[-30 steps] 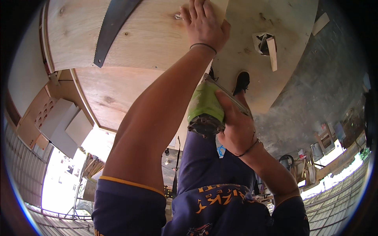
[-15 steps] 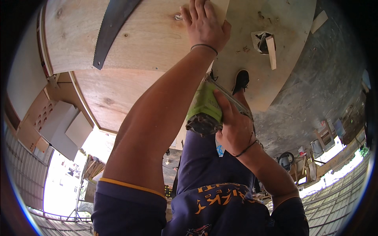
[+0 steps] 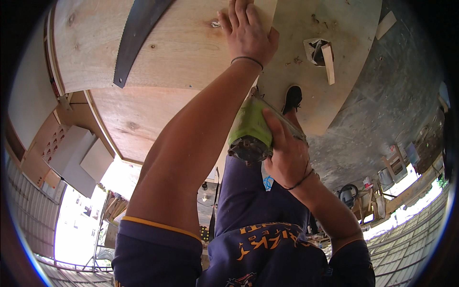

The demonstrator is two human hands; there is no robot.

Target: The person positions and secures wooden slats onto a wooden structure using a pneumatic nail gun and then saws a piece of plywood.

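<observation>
My left hand (image 3: 249, 42) lies on a pale plywood sheet (image 3: 191, 52) near its right edge, fingers spread. My right hand (image 3: 289, 155) is wrapped round a green power tool (image 3: 249, 123) with a dark end cap. The tool is beside the sheet's right edge, below my left hand; its working end is hidden behind my left forearm. A hand saw (image 3: 136, 40) rests on the plywood to the left, its toothed edge facing left.
A board (image 3: 311, 112) lies on the grey floor (image 3: 382, 95) at right, bearing a torn wrapper (image 3: 313, 50) and a wood offcut (image 3: 329, 64). My shoe (image 3: 292, 98) is there too. White cabinets (image 3: 71, 146) stand left; buckets and a wooden frame (image 3: 394, 162) are at right.
The power tool and my right hand have shifted very slightly down and right. My left hand stays on the plywood, and the view has moved a little.
</observation>
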